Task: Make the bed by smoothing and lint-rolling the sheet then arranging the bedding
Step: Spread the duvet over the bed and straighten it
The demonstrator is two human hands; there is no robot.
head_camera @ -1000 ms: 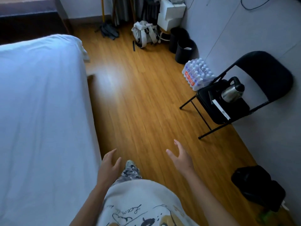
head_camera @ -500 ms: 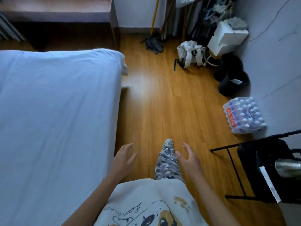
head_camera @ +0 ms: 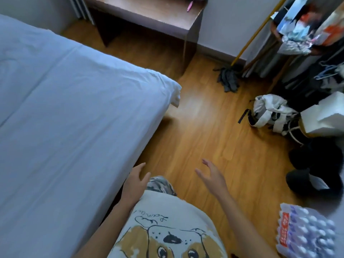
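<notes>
The bed with its white sheet (head_camera: 70, 127) fills the left half of the view; the sheet lies mostly flat with faint creases, and a loose corner (head_camera: 176, 95) hangs off the far right corner. My left hand (head_camera: 135, 183) hovers empty with relaxed fingers just beside the bed's right edge. Over the wooden floor, my right hand (head_camera: 212, 177) is also empty, fingers spread loosely. No lint roller or other bedding is visible.
A wooden desk (head_camera: 149, 17) stands beyond the bed's foot. A mop (head_camera: 228, 79) leans at the wall. A white bag (head_camera: 268, 112), white box (head_camera: 323, 118), black bins (head_camera: 312, 164) and a pack of water bottles (head_camera: 305, 233) line the right side.
The view has swung left and forward along the bed; the chair with the kettle has left the frame and the desk has come into view. Both hands stay empty in front of me.
</notes>
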